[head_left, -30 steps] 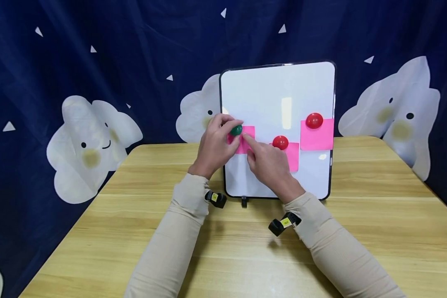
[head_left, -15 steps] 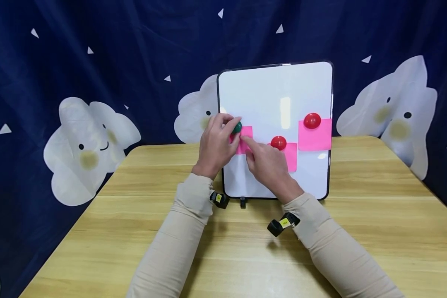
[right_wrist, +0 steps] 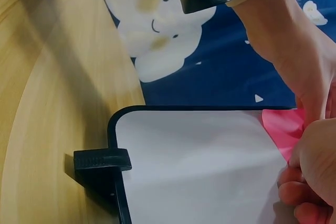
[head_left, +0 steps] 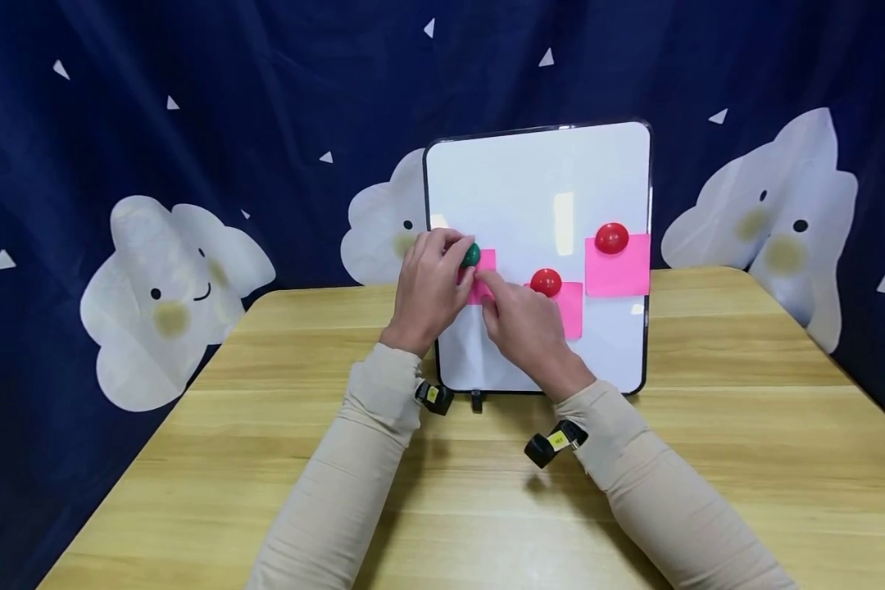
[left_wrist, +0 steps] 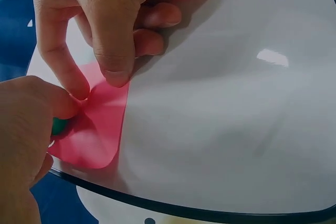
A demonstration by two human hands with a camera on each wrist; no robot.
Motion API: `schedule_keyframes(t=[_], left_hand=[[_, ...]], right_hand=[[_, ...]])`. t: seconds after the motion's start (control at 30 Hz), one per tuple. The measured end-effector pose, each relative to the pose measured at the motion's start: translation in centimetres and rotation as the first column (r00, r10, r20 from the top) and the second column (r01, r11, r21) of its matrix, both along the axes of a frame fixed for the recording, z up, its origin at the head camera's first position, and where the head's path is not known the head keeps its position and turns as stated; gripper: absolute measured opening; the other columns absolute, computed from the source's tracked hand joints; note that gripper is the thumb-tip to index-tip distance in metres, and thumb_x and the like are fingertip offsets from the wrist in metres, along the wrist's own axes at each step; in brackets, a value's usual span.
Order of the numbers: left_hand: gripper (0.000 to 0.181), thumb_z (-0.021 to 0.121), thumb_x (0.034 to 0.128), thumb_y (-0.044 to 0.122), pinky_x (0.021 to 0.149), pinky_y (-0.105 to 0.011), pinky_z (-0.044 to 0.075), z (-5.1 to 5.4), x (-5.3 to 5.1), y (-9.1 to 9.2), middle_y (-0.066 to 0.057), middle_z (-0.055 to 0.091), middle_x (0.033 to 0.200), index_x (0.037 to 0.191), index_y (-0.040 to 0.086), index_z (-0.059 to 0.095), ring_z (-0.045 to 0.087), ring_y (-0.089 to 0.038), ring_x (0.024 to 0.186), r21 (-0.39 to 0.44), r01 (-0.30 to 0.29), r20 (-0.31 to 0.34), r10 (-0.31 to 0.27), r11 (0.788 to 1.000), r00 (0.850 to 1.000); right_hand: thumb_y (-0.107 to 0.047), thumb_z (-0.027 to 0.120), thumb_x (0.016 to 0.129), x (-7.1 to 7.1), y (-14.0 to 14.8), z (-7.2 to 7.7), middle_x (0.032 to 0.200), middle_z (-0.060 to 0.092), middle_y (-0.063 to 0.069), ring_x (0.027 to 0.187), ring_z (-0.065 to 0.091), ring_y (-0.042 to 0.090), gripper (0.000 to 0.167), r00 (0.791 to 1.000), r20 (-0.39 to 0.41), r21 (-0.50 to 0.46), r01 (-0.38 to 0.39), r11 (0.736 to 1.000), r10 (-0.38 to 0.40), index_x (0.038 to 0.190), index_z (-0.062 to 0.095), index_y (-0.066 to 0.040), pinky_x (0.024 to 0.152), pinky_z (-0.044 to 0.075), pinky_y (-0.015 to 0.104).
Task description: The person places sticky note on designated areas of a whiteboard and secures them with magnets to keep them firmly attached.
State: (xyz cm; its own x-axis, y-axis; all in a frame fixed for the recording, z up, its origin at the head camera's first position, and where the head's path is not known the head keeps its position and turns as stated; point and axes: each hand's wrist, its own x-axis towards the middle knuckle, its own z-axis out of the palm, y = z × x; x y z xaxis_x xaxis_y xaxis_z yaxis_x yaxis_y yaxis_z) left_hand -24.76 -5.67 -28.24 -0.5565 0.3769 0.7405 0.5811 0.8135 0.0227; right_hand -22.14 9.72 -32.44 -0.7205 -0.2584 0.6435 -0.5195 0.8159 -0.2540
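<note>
A whiteboard (head_left: pixel 509 180) with a black frame stands tilted on the table. At its left side my left hand (head_left: pixel 428 291) pinches a green round magnet (head_left: pixel 473 256) over a pink sticky note (head_left: pixel 485 260). My right hand (head_left: pixel 531 332) presses that note with its index fingertip. In the left wrist view, the thumb lies by the pink note's (left_wrist: pixel 100 140) edge, apart from the index finger, while the remaining fingers bend loosely. Fingers cover most of the green magnet (left_wrist: pixel 59 125) there. The right wrist view shows only a corner of the note (right_wrist: pixel 283 127).
Two more pink notes, a middle one (head_left: pixel 571 315) and a right one (head_left: pixel 618 277), hang under red magnets, one central (head_left: pixel 546 283) and one higher (head_left: pixel 612 238). A black foot (head_left: pixel 476 401) supports the board on the wooden table (head_left: pixel 214 459). Behind hangs a blue cloud-patterned curtain (head_left: pixel 302 74).
The head view has shifted slightly, so the scene sits a little further left. The left fingers stay at the green magnet, and the right index finger stays on the note.
</note>
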Motion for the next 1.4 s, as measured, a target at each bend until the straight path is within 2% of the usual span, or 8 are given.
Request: schedule_keyframes(t=[0.17, 0.43, 0.8, 1.0, 1.17, 1.3, 1.4], left_hand=[[0.038, 0.074, 0.0912, 0.019, 0.095, -0.039, 0.043, -0.2, -0.1, 0.0, -0.011, 0.060, 0.121, 0.126, 0.005, 0.069, 0.054, -0.027, 0.111, -0.017, -0.020, -0.001, 0.020, 1.000, 1.000], [0.038, 0.075, 0.0908, 0.019, 0.097, -0.040, 0.042, -0.2, -0.2, 0.1, -0.011, 0.061, 0.121, 0.125, 0.004, 0.070, 0.054, -0.027, 0.112, -0.010, -0.009, 0.000, 0.009, 1.000, 1.000], [0.039, 0.075, 0.0903, 0.019, 0.096, -0.039, 0.045, -0.5, -0.3, -0.4, -0.013, 0.060, 0.121, 0.126, 0.004, 0.069, 0.053, -0.027, 0.113, 0.038, 0.024, -0.001, -0.024, 0.999, 1.000], [0.033, 0.072, 0.0913, 0.019, 0.088, -0.038, 0.047, -1.5, 0.0, -1.5, -0.012, 0.061, 0.117, 0.121, 0.006, 0.071, 0.055, -0.026, 0.106, 0.075, 0.056, -0.065, -0.052, 0.996, 0.997], [0.024, 0.071, 0.0902, 0.014, 0.079, -0.037, 0.047, -2.7, 0.6, -3.0, -0.013, 0.063, 0.110, 0.111, 0.004, 0.075, 0.057, -0.027, 0.097, 0.131, 0.115, -0.135, -0.097, 0.985, 0.986], [0.019, 0.070, 0.0912, 0.015, 0.079, -0.037, 0.048, -3.2, 0.9, -4.1, -0.012, 0.063, 0.106, 0.104, 0.003, 0.076, 0.057, -0.028, 0.097, 0.163, 0.141, -0.125, -0.121, 0.976, 0.985], [0.017, 0.069, 0.0921, 0.015, 0.078, -0.037, 0.049, -3.6, 1.0, -4.8, -0.011, 0.064, 0.104, 0.101, 0.003, 0.077, 0.058, -0.027, 0.097, 0.173, 0.148, -0.105, -0.131, 0.974, 0.986]], right_hand=[[-0.016, 0.069, 0.095, 0.0, -0.2, 0.0, 0.063, 0.055, 0.001, 0.049, 0.048, 0.014, 0.034, 1.000, 0.014, 0.001, -0.001, 1.000, 0.001, 0.127, 0.060, -0.008, 0.046, 0.042, 0.028], [-0.017, 0.070, 0.094, 0.1, -0.1, 0.1, 0.065, 0.057, 0.001, 0.049, 0.049, 0.014, 0.038, 1.000, 0.031, 0.001, 0.003, 1.000, -0.003, 0.130, 0.059, -0.008, 0.046, 0.043, 0.027], [-0.016, 0.070, 0.093, 0.3, 0.2, 0.0, 0.067, 0.060, 0.002, 0.049, 0.048, 0.012, 0.038, 1.000, -0.016, -0.008, -0.017, 1.000, 0.016, 0.129, 0.063, -0.007, 0.047, 0.042, 0.026], [-0.019, 0.072, 0.090, 1.3, 1.2, 0.3, 0.067, 0.063, 0.002, 0.052, 0.052, 0.011, 0.030, 0.997, -0.076, -0.040, -0.036, 0.999, 0.033, 0.117, 0.072, -0.004, 0.048, 0.044, 0.025], [-0.017, 0.074, 0.088, 2.2, 2.6, 0.2, 0.071, 0.067, 0.003, 0.055, 0.056, 0.014, 0.022, 0.994, -0.098, -0.034, -0.042, 0.999, 0.039, 0.105, 0.075, -0.004, 0.050, 0.048, 0.027], [-0.017, 0.078, 0.085, 2.8, 4.2, 0.3, 0.080, 0.072, 0.006, 0.061, 0.062, 0.018, 0.023, 0.997, -0.078, -0.041, -0.028, 0.999, 0.025, 0.104, 0.075, -0.004, 0.054, 0.052, 0.031], [-0.016, 0.077, 0.085, 3.2, 5.4, 0.3, 0.077, 0.070, 0.005, 0.059, 0.060, 0.017, 0.024, 0.998, -0.067, -0.045, -0.016, 0.999, 0.013, 0.106, 0.075, -0.004, 0.053, 0.050, 0.031]])
